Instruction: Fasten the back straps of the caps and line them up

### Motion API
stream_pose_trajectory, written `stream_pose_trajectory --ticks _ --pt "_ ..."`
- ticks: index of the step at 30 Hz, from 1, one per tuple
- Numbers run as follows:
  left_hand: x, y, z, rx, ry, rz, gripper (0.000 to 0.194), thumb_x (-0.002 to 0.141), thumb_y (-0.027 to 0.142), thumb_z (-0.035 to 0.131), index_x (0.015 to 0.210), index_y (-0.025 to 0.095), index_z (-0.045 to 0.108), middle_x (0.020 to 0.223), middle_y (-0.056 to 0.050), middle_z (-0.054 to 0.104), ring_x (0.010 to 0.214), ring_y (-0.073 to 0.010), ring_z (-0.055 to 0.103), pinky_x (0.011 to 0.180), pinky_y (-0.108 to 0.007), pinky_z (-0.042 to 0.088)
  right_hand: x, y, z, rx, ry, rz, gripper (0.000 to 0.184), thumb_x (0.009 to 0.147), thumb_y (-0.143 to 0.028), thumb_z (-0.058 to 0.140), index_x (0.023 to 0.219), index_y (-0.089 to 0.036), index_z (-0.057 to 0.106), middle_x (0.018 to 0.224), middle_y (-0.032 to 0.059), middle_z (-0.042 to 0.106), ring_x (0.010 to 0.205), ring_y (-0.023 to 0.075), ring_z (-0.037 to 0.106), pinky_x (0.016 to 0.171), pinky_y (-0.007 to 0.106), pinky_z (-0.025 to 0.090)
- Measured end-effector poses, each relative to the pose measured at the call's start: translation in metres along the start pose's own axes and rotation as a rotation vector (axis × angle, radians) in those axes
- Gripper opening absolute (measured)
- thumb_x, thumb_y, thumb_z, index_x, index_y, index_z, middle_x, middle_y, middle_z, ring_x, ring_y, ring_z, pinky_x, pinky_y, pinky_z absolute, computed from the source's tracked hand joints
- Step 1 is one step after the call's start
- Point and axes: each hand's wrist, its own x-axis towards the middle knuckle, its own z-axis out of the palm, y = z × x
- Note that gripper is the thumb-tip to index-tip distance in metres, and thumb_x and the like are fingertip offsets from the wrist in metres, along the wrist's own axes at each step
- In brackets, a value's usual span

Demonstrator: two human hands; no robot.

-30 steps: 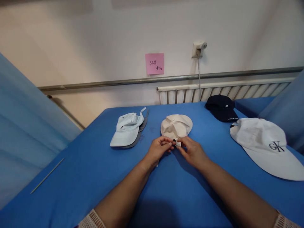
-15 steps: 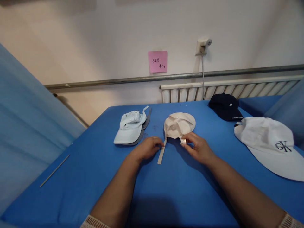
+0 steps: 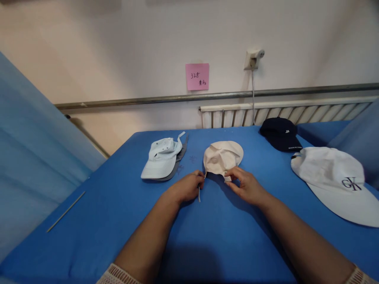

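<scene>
Strap (image 3: 199, 195) and left hand (image 3: 189, 186) have come together: my fingers pinch its narrow fabric, now turned edge-on, while my right hand (image 3: 243, 186) pinches the small, squarish buckle (image 3: 227, 179). I judge this as handling the fastening; next calls for steady fingers. Soft, creased, the beige cap (image 3: 222, 155) lies just beyond, on blue cloth (image 3: 103, 213).

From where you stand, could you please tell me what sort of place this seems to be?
It looks like an indoor room, perhaps clinic-style, though I cannot be sure: light blue curtain on the left, metal rail along the wall, and white radiator behind the blue-covered table.
</scene>
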Motion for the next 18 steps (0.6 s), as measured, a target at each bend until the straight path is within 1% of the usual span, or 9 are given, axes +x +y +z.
stream_pose_trajectory --ticks 3,5,8,11,13,15,17,18 --pt "-0.005 0.002 -0.010 0.023 -0.001 -0.007 0.014 0.072 0.009 0.055 0.076 0.017 0.065 0.118 -0.008 0.060 0.090 -0.0189 0.061 0.080 -0.029 0.048 0.000 0.004 0.001 -0.004 -0.102 0.017 0.016 0.083 -0.015 0.056 0.098 -0.021 0.059 0.089 0.0035 0.061 0.077 0.0162 0.057 0.071 0.029 0.045" --pt "-0.011 0.000 -0.019 0.041 0.039 -0.003 0.011 0.072 0.011 0.057 0.075 0.017 0.066 0.120 -0.008 0.059 0.096 -0.0213 0.060 0.084 -0.032 0.047 0.000 0.008 0.000 -0.025 -0.185 0.036 0.013 0.082 -0.015 0.057 0.094 -0.021 0.059 0.084 0.0018 0.061 0.072 0.0153 0.056 0.068 0.027 0.044" --pt "-0.022 -0.004 -0.034 0.080 0.143 -0.026 0.010 0.069 0.011 0.059 0.073 0.018 0.065 0.114 -0.008 0.062 0.100 -0.0245 0.058 0.087 -0.036 0.046 0.000 0.012 -0.007 -0.065 -0.246 0.078 0.011 0.082 -0.017 0.057 0.092 -0.020 0.058 0.080 0.0003 0.060 0.067 0.0144 0.054 0.063 0.026 0.042" --pt "-0.031 -0.002 -0.046 0.061 0.285 -0.019 0.011 0.066 0.010 0.059 0.072 0.018 0.062 0.109 -0.007 0.065 0.101 -0.0248 0.057 0.089 -0.037 0.044 -0.001 0.016 -0.017 -0.120 -0.238 0.087 0.010 0.082 -0.016 0.055 0.091 -0.020 0.058 0.083 0.0016 0.061 0.070 0.0153 0.055 0.065 0.026 0.041" --pt "-0.034 0.005 -0.050 -0.020 0.346 0.016 0.010 0.067 0.012 0.059 0.074 0.019 0.061 0.110 -0.005 0.065 0.103 -0.0240 0.057 0.092 -0.036 0.043 0.000 0.018 -0.022 -0.164 -0.227 0.075 0.010 0.082 -0.015 0.054 0.090 -0.020 0.058 0.087 0.0034 0.063 0.076 0.0170 0.057 0.070 0.027 0.041" --pt "-0.031 0.013 -0.048 -0.159 0.344 0.037 0.012 0.071 0.015 0.058 0.081 0.019 0.064 0.107 -0.004 0.066 0.101 -0.0221 0.059 0.091 -0.035 0.044 0.000 0.019 -0.024 -0.187 -0.221 0.069 0.009 0.082 -0.015 0.054 0.088 -0.019 0.059 0.088 0.0044 0.063 0.079 0.0180 0.057 0.072 0.029 0.041" --pt "-0.024 0.019 -0.039 -0.334 0.327 0.035 0.014 0.076 0.018 0.057 0.087 0.019 0.065 0.096 -0.003 0.068 0.091 -0.0195 0.062 0.085 -0.032 0.046 0.001 0.019 -0.023 -0.164 -0.216 0.074 0.007 0.082 -0.015 0.054 0.085 -0.019 0.059 0.085 0.0038 0.062 0.076 0.0171 0.056 0.070 0.028 0.041" --pt "-0.019 0.021 -0.033 -0.425 0.329 0.034 0.011 0.078 0.021 0.057 0.086 0.018 0.064 0.090 -0.003 0.068 0.087 -0.0182 0.062 0.082 -0.031 0.047 0.002 0.019 -0.021 -0.133 -0.207 0.081 0.007 0.081 -0.015 0.054 0.084 -0.019 0.059 0.082 0.0030 0.062 0.073 0.0162 0.056 0.069 0.027 0.041"
